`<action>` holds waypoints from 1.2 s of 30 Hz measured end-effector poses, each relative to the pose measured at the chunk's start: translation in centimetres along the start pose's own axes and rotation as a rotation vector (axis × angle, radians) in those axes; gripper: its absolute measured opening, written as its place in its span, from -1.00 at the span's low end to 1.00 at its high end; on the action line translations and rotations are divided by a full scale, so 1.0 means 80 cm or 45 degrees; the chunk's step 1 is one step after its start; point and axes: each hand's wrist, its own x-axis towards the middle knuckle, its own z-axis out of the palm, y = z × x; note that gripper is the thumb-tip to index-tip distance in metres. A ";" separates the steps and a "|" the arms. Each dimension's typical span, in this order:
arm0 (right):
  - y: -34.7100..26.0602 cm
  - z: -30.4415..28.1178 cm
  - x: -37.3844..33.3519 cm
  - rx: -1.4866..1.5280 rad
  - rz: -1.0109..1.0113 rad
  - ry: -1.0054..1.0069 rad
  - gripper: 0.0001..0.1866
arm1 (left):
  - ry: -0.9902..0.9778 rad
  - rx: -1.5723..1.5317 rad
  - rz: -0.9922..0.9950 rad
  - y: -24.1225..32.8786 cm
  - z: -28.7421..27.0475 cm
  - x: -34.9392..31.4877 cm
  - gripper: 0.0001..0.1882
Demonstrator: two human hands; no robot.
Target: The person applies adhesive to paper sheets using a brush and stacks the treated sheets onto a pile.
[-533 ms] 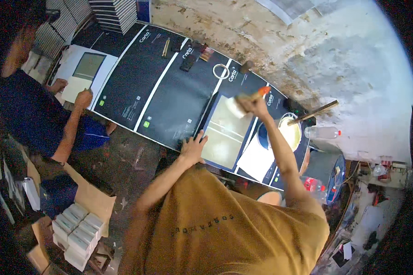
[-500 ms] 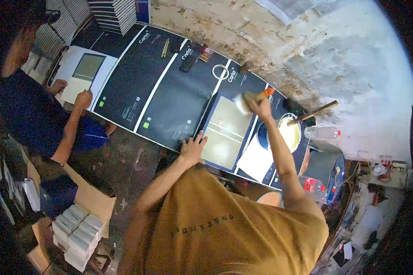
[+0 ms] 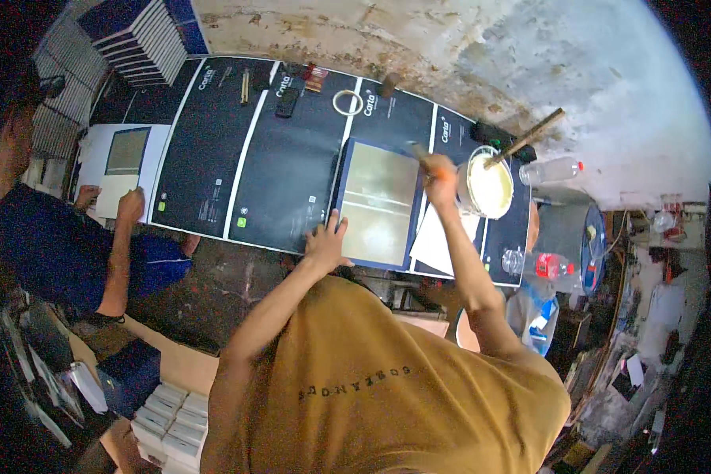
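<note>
We find the blue-edged panel (image 3: 378, 212) flat on the black-covered table (image 3: 280, 174), our left hand (image 3: 326, 246) spread at its near-left edge; our right hand (image 3: 442, 186), clenched around a blurred brush (image 3: 420, 154), has shifted to its right edge beside the pail (image 3: 466, 189), suggesting a finished stroke.

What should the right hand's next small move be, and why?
Probably a short paintbrush stroke down the right edge of the blue-bordered board: the right hand holds the paintbrush near its upper right corner, while the left hand rests at its lower left edge, seemingly steadying it.
</note>
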 end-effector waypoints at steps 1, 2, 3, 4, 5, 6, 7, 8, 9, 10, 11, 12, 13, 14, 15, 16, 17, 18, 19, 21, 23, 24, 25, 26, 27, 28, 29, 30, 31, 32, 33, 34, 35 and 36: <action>-0.036 0.011 -0.014 0.027 0.069 -0.199 -0.74 | -0.010 0.013 0.010 -0.001 0.004 -0.001 0.24; -0.079 0.029 -0.031 0.055 0.148 -0.393 -0.70 | -0.024 0.019 0.020 -0.001 0.007 -0.003 0.24; -0.105 0.060 -0.059 -0.220 0.103 -0.405 -0.62 | -0.028 0.032 0.047 0.001 0.005 -0.001 0.25; -0.158 0.058 -0.049 0.025 0.086 -0.372 -0.57 | -0.015 0.028 0.029 -0.005 0.006 0.001 0.25; -0.184 0.052 -0.044 0.191 0.310 -0.445 -0.65 | -0.012 0.038 0.029 -0.002 0.004 0.000 0.25; -0.209 0.040 -0.033 0.422 0.410 -0.401 -0.70 | -0.022 0.033 0.018 -0.002 0.002 -0.002 0.25; -0.208 0.036 -0.045 0.424 0.557 -0.363 -0.68 | -0.040 0.035 0.015 -0.001 -0.001 -0.006 0.25; -0.198 0.033 -0.054 0.422 0.697 -0.312 -0.65 | -0.048 0.044 0.016 -0.001 -0.005 -0.004 0.25; -0.174 0.026 -0.076 0.468 0.857 -0.214 -0.68 | -0.025 0.007 0.028 -0.001 -0.003 -0.004 0.24; -0.147 0.012 -0.097 0.522 1.002 -0.122 -0.68 | -0.014 0.017 0.030 -0.002 -0.004 -0.008 0.23; -0.128 -0.014 -0.108 0.422 1.042 -0.092 -0.67 | 0.003 0.024 0.028 -0.002 -0.005 -0.009 0.23; -0.113 -0.038 -0.119 0.319 1.081 -0.062 -0.66 | 0.018 0.028 0.028 -0.001 -0.006 -0.009 0.23; -0.107 -0.054 -0.124 0.135 1.109 -0.015 -0.67 | 0.015 0.018 0.037 -0.001 -0.005 -0.009 0.23; -0.105 -0.062 -0.128 -0.049 1.132 0.030 -0.68 | 0.012 0.008 0.046 -0.002 -0.004 -0.009 0.22; -0.111 -0.058 -0.134 -0.028 1.036 0.247 -0.72 | 0.008 -0.003 0.055 -0.002 -0.004 -0.008 0.22; -0.125 -0.050 -0.132 0.242 1.085 0.358 -0.76 | 0.009 -0.007 0.067 -0.002 -0.006 -0.003 0.22; -0.151 -0.035 -0.126 0.317 1.111 0.340 -0.73 | 0.002 -0.013 0.073 -0.003 -0.005 -0.002 0.22; -0.176 -0.021 -0.124 0.395 1.137 0.319 -0.71 | -0.008 -0.019 0.074 -0.004 -0.002 -0.004 0.22; -0.191 -0.015 -0.128 0.307 1.174 0.131 -0.67 | 0.007 0.002 0.089 -0.004 0.001 -0.005 0.23; -0.191 -0.010 -0.160 0.346 1.242 0.118 -0.60 | 0.042 0.063 0.127 -0.009 0.001 -0.004 0.27; -0.158 -0.047 -0.198 0.202 1.402 0.110 -0.62 | 0.027 0.099 0.121 -0.007 -0.006 -0.003 0.27; -0.158 -0.073 -0.203 0.120 1.482 0.096 -0.62 | 0.011 0.113 0.123 -0.007 -0.007 -0.005 0.27; -0.159 -0.086 -0.204 0.001 1.423 0.200 -0.62 | 0.004 0.116 0.137 -0.005 -0.007 -0.003 0.26; -0.162 -0.094 -0.204 -0.120 1.362 0.300 -0.61 | -0.004 0.120 0.150 -0.004 -0.008 -0.001 0.26; -0.175 -0.080 -0.202 0.144 1.274 0.632 -0.62 | -0.013 0.123 0.165 -0.003 -0.009 0.001 0.26; -0.209 -0.081 -0.173 0.096 1.393 0.485 -0.64 | 0.034 0.093 0.184 -0.005 -0.007 0.002 0.24; -0.230 -0.059 -0.158 0.145 1.306 0.506 -0.67 | 0.072 0.071 0.217 -0.008 -0.004 0.001 0.23; -0.244 -0.027 -0.161 0.305 1.273 0.511 -0.67 | 0.103 0.053 0.262 -0.008 -0.002 0.001 0.21; -0.268 -0.007 -0.152 0.281 1.309 0.346 -0.65 | 0.110 0.064 0.269 -0.008 -0.001 0.000 0.22; -0.277 -0.001 -0.156 0.247 1.437 -0.064 -0.64 | 0.119 0.076 0.269 -0.009 -0.003 -0.001 0.22; -0.281 -0.009 -0.168 0.216 1.530 0.024 -0.63 | 0.129 0.086 0.268 -0.011 -0.006 -0.003 0.22; -0.278 -0.029 -0.177 0.184 1.596 0.101 -0.63 | 0.121 0.095 0.255 -0.014 -0.009 -0.004 0.22; -0.260 -0.042 -0.214 0.275 1.442 0.354 -0.59 | 0.106 0.100 0.268 -0.008 -0.012 0.001 0.23; -0.258 -0.079 -0.216 0.161 1.554 0.200 -0.59 | 0.077 0.105 0.253 -0.013 -0.008 -0.002 0.23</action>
